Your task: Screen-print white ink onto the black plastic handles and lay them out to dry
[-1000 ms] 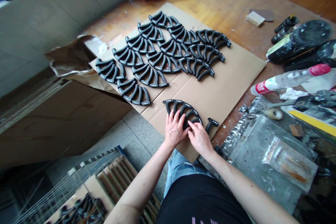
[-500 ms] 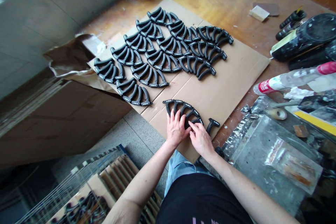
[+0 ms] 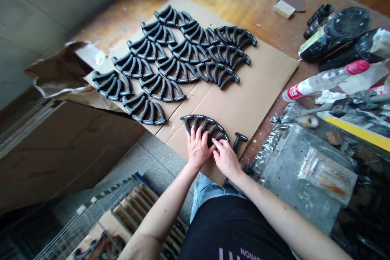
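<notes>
Two hands rest on one black fan-shaped part [image 3: 203, 124] that lies at the near edge of a cardboard sheet [image 3: 265, 85]. The left hand [image 3: 197, 147] lies flat on the part's near side, its fingers spread over the ribs and closed on nothing. The right hand [image 3: 227, 158] touches the left hand, with its forefinger stretched to the part's right end. Whether the thumb and forefinger pinch the part there cannot be told, as the hand covers the spot.

Just right of the right hand a small black T-shaped piece [image 3: 239, 140] lies loose on the cardboard, apart from the part. Beyond the fingertips is a strip of bare cardboard, then rows of like black parts [image 3: 179, 55] laid close together and overlapping. Nothing lies between them and the hands.

Far to the left of the hands, crumpled brown paper [image 3: 57, 69] hangs over the table edge. To the right, off the cardboard, are a smeared plastic sheet [image 3: 304, 162], a roll of tape [image 3: 309, 121], a tube with a red cap [image 3: 323, 79] lying on its side, and dark bottles [image 3: 335, 32] farther off. Below the left forearm, on the floor, a wire basket [image 3: 91, 211] holds more dark parts.
</notes>
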### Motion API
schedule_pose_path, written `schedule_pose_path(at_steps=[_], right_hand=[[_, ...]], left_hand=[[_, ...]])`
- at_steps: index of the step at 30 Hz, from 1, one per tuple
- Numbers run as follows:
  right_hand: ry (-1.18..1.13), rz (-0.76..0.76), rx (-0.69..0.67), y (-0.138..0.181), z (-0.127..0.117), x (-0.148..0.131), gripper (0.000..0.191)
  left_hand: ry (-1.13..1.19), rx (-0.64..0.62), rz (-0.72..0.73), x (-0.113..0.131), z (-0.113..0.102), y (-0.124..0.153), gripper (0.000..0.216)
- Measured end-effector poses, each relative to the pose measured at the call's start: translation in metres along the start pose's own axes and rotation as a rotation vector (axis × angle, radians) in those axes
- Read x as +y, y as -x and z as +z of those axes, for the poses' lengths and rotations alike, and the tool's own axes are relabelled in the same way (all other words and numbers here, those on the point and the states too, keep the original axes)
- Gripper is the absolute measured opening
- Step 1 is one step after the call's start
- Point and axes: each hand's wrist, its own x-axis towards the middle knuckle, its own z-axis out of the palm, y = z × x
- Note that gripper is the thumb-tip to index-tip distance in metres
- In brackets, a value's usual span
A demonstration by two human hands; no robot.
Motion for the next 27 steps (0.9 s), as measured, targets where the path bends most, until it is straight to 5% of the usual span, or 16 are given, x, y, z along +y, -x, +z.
schedule_pose_path(at_steps=[13, 20, 27], right_hand=[[-0.260, -0.054, -0.022, 0.034, -0.014, 0.009, 0.048], [-0.349, -0.015, 0.054, 0.061, -0.028, 0.029, 0.038], [-0.410, -0.012, 0.150, 0.078, -0.045, 0.031, 0.034]], left_hand=[[0.000, 0.028, 0.076, -0.004, -0.001, -0.014, 0.053], [-0.001, -0.016, 0.282, -0.007, 0.001, -0.088, 0.055], [-0.082, 0.067, -0.001, -0.010, -0.001, -0.155, 0.053]])
